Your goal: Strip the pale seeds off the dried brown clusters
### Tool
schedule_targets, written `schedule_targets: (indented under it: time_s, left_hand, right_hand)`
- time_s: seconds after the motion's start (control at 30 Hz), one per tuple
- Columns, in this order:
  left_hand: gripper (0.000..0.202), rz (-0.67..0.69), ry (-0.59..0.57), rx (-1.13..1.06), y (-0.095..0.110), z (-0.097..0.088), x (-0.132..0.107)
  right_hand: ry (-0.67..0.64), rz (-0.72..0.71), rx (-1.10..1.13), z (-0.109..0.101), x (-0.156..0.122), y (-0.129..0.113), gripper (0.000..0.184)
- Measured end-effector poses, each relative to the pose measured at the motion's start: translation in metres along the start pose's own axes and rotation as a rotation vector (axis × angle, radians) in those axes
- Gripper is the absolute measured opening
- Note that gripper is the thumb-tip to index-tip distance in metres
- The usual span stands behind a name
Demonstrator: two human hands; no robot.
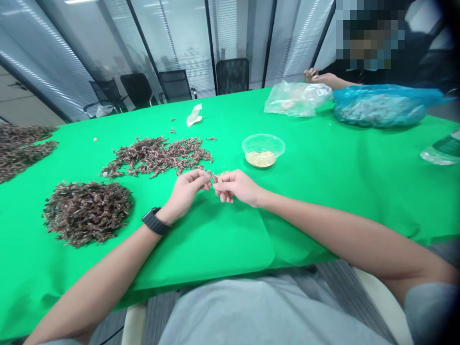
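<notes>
My left hand (189,188) and my right hand (237,186) meet above the green cloth, fingers pinched. Between the fingertips is a small brown dried piece (214,178), too small to name more exactly. The right fingers grip it; the left fingertips are closed at its other side, and what they pinch is hidden. Just behind the hands lies a loose spread of similar brown dried pieces (158,155), with pale bits (223,173) beside the right knuckles. A clear plastic bowl (278,146) holding pale yellow grains stands beyond my right hand.
A dense brown heap (88,211) lies left of my left forearm, with more piles (21,148) at the far left. Crumpled white tissue (194,115), a clear bag (296,98) and a blue bag (381,105) lie farther back. Another person's hand (325,79) is behind the bags.
</notes>
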State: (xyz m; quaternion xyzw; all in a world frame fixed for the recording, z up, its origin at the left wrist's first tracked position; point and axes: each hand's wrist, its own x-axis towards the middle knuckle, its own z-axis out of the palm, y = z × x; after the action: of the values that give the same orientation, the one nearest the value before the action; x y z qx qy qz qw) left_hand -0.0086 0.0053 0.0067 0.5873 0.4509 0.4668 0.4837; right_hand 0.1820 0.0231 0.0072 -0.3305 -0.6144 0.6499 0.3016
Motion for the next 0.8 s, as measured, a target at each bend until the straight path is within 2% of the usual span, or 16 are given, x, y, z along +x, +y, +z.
schedule_targets:
  time_s: [0.1, 0.2, 0.3, 0.4, 0.47, 0.53, 0.8]
  left_hand:
    - [0.016, -0.197, -0.031, -0.285, -0.002, 0.001, 0.001]
    - [0.012, -0.328, -0.04, -0.455, 0.0, 0.0, 0.001]
    - [0.009, -0.424, -0.036, -0.554, 0.003, 0.0, 0.0]
    - [0.009, -0.451, -0.045, -0.562, 0.005, 0.0, -0.001]
    - [0.012, -0.398, -0.056, -0.496, 0.003, 0.0, -0.001]
    - [0.015, -0.287, -0.052, -0.368, 0.0, 0.001, 0.0]
    - [0.011, 0.264, 0.123, 0.389, -0.006, 0.001, -0.002]
  right_hand:
    - [0.009, -0.079, -0.162, 0.002, -0.001, 0.002, 0.026]
    - [0.023, -0.099, -0.227, 0.003, -0.002, 0.002, 0.026]
    - [0.031, -0.094, -0.246, 0.003, -0.003, 0.001, 0.026]
    - [0.017, -0.073, -0.208, 0.004, -0.003, 0.0, 0.026]
    - [0.004, -0.037, -0.145, 0.004, -0.002, 0.001, 0.026]
    - [0.002, 0.016, -0.058, 0.005, -0.001, 0.001, 0.025]
    - [-0.047, 0.285, 0.516, 0.005, 0.0, 0.002, 0.02]
